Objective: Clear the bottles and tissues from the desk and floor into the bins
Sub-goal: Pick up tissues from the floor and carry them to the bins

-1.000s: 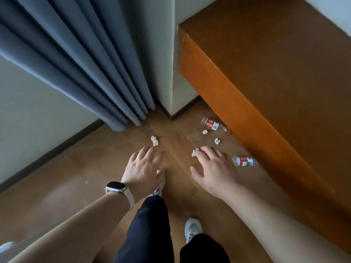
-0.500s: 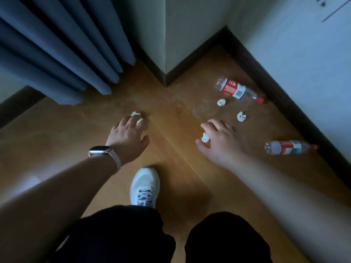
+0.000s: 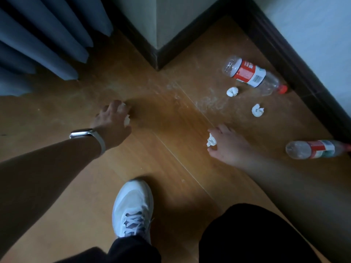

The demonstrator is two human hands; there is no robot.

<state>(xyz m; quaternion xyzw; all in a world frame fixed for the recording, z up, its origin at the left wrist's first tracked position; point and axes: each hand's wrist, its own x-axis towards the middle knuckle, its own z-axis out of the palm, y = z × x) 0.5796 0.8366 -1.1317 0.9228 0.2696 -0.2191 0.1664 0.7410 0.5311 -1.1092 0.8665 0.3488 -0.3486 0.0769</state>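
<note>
The left hand [image 3: 114, 121] is closed over a crumpled tissue [image 3: 126, 120], mostly hidden under the fingers. The right hand [image 3: 228, 144] pinches another tissue wad [image 3: 211, 140] at its fingertips. Beyond the right hand lie two loose tissue balls [image 3: 232, 91] [image 3: 257, 110] and a red-labelled plastic bottle [image 3: 253, 74], its long axis slanting, red cap toward the skirting board [image 3: 296, 59]. To the right of that hand a second bottle [image 3: 315, 149] lies crosswise, its cap cut off by the frame edge. Compared with half a second ago, both hands have closed around their tissues.
</note>
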